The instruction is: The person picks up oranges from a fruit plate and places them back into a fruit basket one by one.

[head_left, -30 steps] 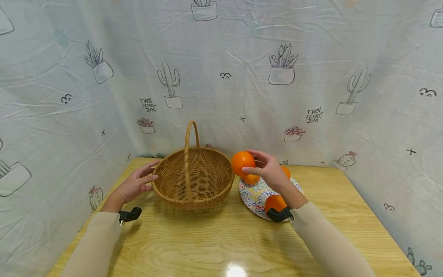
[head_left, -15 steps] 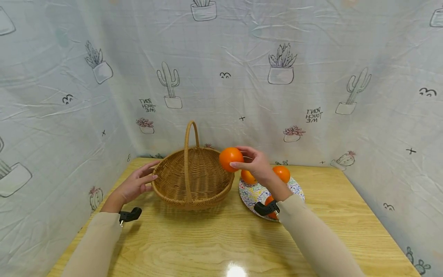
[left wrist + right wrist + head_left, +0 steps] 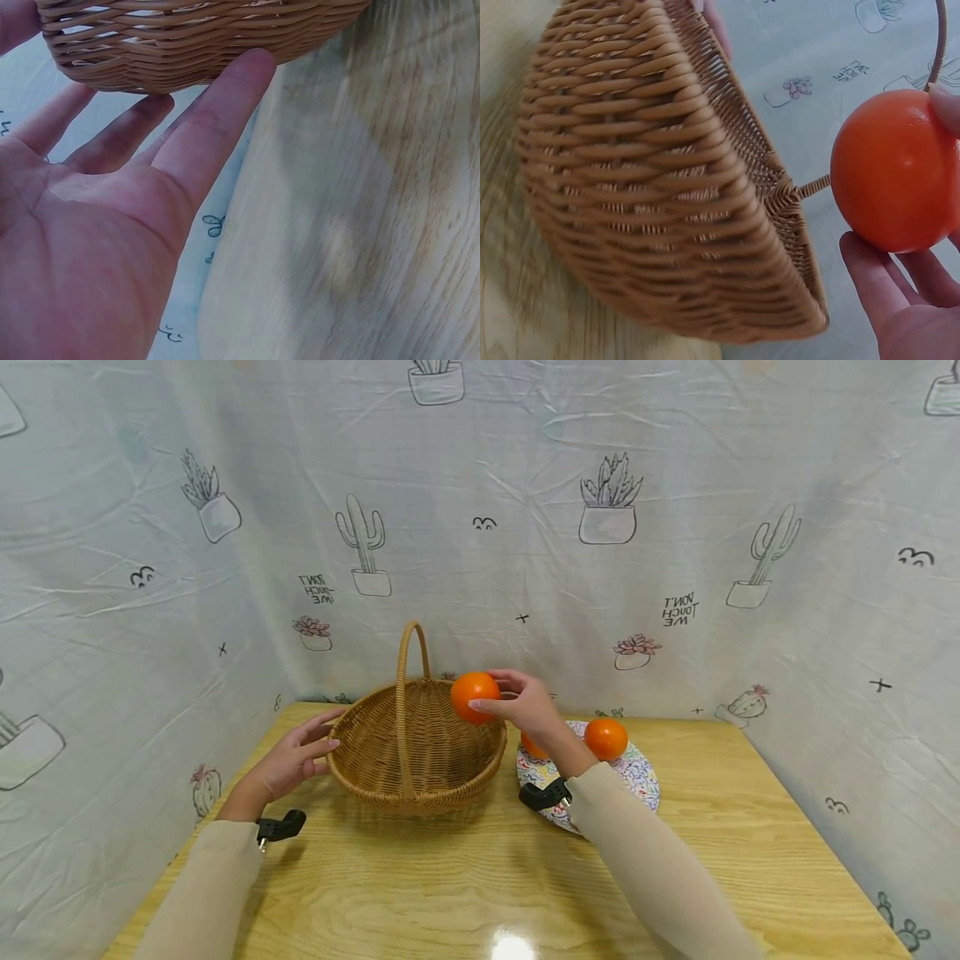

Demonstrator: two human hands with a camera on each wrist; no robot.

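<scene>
My right hand [image 3: 525, 700] grips a shiny orange [image 3: 472, 689] between thumb and fingers, near the right rim of a wicker basket [image 3: 442, 739] and overlapping its inside in the head view. In the right wrist view the orange [image 3: 892, 172] hangs beyond the basket's rim, fingers [image 3: 874, 289] under it. The basket has one tall arched handle [image 3: 402, 718]. At its left side rests my left hand [image 3: 288, 756]; in the left wrist view its fingers [image 3: 217, 112] lie mostly straight against the woven outer wall, thumb at the upper left.
Right of the basket stands a round plate [image 3: 637, 785] with a colourful squiggle pattern. An orange [image 3: 606, 739] sits on it, and another orange [image 3: 532, 746] is partly behind my right wrist. Printed curtains [image 3: 480, 568] enclose the wooden table [image 3: 420, 885] behind and at both sides.
My right hand has carried the orange leftward and slightly up, from above the plate's left edge to over the basket's right part. The left hand and the basket stay in place.
</scene>
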